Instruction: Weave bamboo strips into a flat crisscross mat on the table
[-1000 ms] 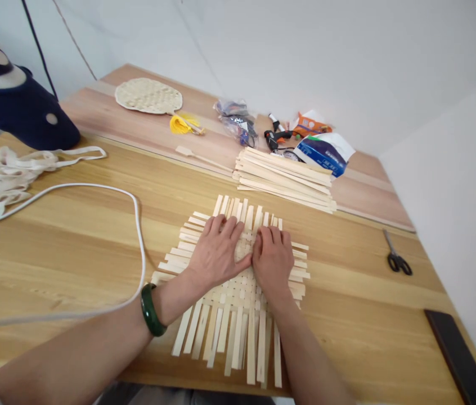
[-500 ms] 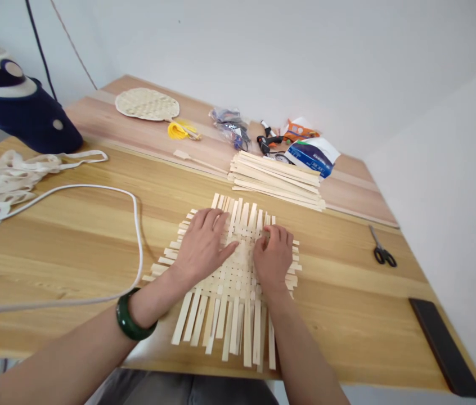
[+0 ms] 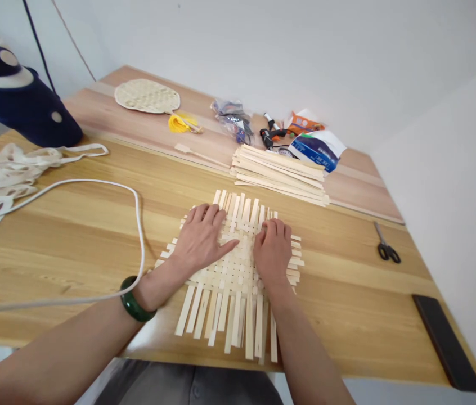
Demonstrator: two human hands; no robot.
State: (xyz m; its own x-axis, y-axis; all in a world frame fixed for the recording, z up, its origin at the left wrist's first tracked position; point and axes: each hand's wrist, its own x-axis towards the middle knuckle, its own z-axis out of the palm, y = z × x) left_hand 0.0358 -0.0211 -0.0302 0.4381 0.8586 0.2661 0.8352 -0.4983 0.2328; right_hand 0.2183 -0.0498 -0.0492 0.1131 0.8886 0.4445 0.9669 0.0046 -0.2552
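A woven mat of pale, flat bamboo strips (image 3: 229, 275) lies on the table in front of me, loose strip ends sticking out on all sides. My left hand (image 3: 202, 236) rests flat over its upper left part, thumb stretched toward the middle and fingers a little apart. On the upper right part, my right hand (image 3: 274, 250) is curled, its fingertips bent down onto the strips at that edge. Which strip they pinch is hidden under the knuckles. A dark green bangle circles my left wrist.
Behind the mat lies a pile of loose strips (image 3: 280, 174). Scissors (image 3: 387, 247) and a dark bar (image 3: 447, 343) are at right. A white cord (image 3: 137, 225), cloth tape (image 3: 5, 174) and a blue appliance (image 3: 22, 101) occupy the left. A woven fan (image 3: 147, 95) lies farther back.
The view has shifted slightly. My left hand has slid a little down over the mat, its fingers flatter; my right hand stays at nearly the same place on the right edge.
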